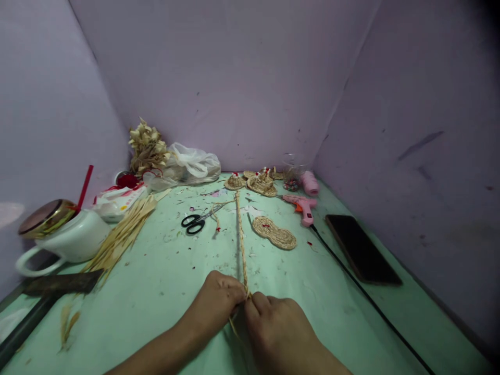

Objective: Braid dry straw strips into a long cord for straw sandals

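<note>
A straw-coloured braid [241, 234] runs away from me down the middle of the green table. My left hand [221, 297] is closed on its near end, thumb and fingers pinched together. Right beside it, my right hand [275, 320] is also closed at the same end, and its fingertips are partly hidden. A loose strand hangs below the hands. Beyond them, scissors [199, 221] with black handles lie left of the braid. To its right is a flat woven piece [274, 232] shaped like a figure eight.
A pink glue gun [301, 205] trails a black cord on the right, near a phone [361, 250]. Small woven hats [261, 183] and pink thread [309, 183] stand at the back. Dry husk strips [121, 232], a white cup [76, 242] and a hammer [58, 284] lie left.
</note>
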A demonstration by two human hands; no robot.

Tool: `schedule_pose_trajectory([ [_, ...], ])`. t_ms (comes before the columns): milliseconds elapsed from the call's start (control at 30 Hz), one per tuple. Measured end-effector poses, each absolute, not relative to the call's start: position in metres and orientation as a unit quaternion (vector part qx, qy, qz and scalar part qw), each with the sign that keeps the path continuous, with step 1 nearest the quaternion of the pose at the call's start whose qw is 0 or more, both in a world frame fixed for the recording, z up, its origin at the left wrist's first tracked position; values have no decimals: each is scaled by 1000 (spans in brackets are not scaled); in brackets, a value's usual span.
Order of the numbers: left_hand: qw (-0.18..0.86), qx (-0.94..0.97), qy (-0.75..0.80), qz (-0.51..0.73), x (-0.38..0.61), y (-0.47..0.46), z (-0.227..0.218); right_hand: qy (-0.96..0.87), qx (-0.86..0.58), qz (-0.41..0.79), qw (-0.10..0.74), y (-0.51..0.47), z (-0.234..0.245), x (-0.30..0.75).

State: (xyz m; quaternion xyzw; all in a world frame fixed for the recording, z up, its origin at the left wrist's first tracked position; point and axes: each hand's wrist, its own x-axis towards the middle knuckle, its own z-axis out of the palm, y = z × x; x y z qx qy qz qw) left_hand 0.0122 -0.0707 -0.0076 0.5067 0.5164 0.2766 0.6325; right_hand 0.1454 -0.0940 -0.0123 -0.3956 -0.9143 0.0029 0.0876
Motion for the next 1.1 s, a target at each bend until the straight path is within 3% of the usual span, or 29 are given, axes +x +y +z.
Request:
schedule_pose_trajectory([
  [133, 589, 553, 530, 256, 13, -72, -2, -914, -391, -5, 107, -98, -15, 143],
  [233, 576, 555, 552, 239, 12, -71, -1, -899, -409, 75, 139, -97, -6, 147],
  [467, 612, 554, 507, 248, 6, -69, 5, -600, -556, 487, 305, -70, 12, 159],
  [600, 625, 573, 474, 237, 7, -69, 4, -418, -475, 731, 256, -64, 0, 153],
  [900, 513, 640, 551, 154, -1, -65, 1, -516, -518, 635, 250, -60, -18, 150],
  [1100, 581, 636, 504, 55, -22, -53, 13, -512, -502, 656, 235, -58, -16, 152],
])
